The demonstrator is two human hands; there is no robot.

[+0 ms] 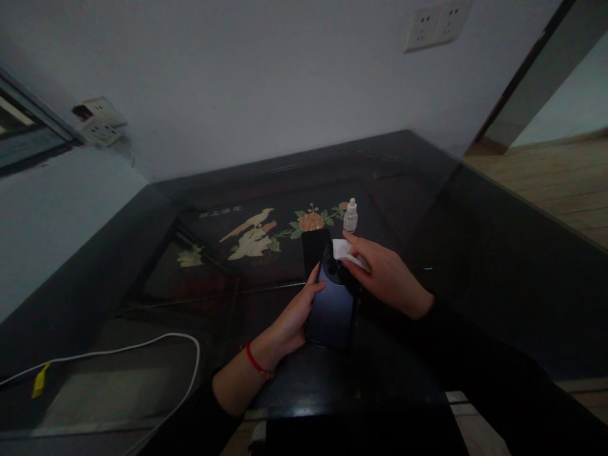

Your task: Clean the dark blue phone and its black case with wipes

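My left hand (291, 320) grips a dark smartphone (331, 308) from its left side, back facing up, above the glass-topped table (475, 253). My right hand (387, 275) pinches a small white cloth (342, 249) and presses it at the phone's top end, by the camera area. A red string circles my left wrist. A small clear dropper bottle (350, 216) with a white cap stands upright on the table just beyond the hands.
Behind the phone lies a dark flat rectangle (315, 248). A bird-and-flower inlay (256, 235) decorates the dark tabletop. A white cable (156, 345) with a yellow tag curves across the left. Wall sockets (437, 24) sit above; wood floor at right.
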